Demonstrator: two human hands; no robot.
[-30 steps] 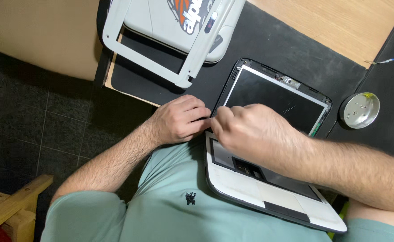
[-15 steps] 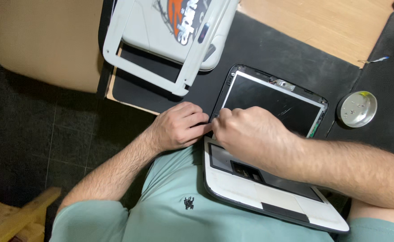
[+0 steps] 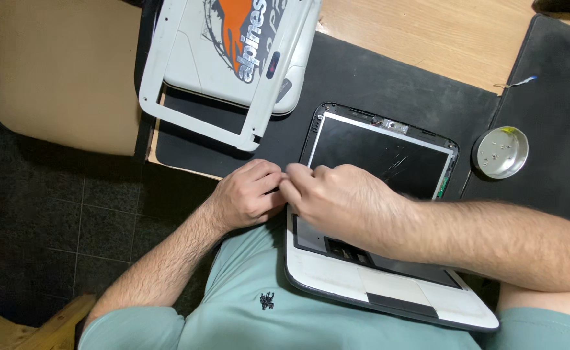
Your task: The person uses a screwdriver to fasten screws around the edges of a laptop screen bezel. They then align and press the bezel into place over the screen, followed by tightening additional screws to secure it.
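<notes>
Head view: a small white laptop (image 3: 388, 259) lies open across the person's lap and the near edge of a black mat (image 3: 376, 84), its bare screen panel (image 3: 376, 152) exposed with the surround already off. Both hands meet at the left hinge corner. The left hand (image 3: 249, 194) is curled, fingertips pinched in toward the corner; the right hand (image 3: 340, 201) arches over the hinge, fingers bent and hiding the contact point, so whether either hand actually grips a part cannot be told. The work appears to be at the stage of freeing the screen or its hinge; the next move likely calls for a fine, steady pull at that corner without flexing the panel. Just beyond, a loose white screen frame (image 3: 197, 113) rests against a white cover with an orange design (image 3: 239, 45). To the right sits a round metal dish (image 3: 500, 152) holding small screws, with a thin ribbon cable (image 3: 517, 82) farther back on the wooden table (image 3: 427, 32).
</notes>
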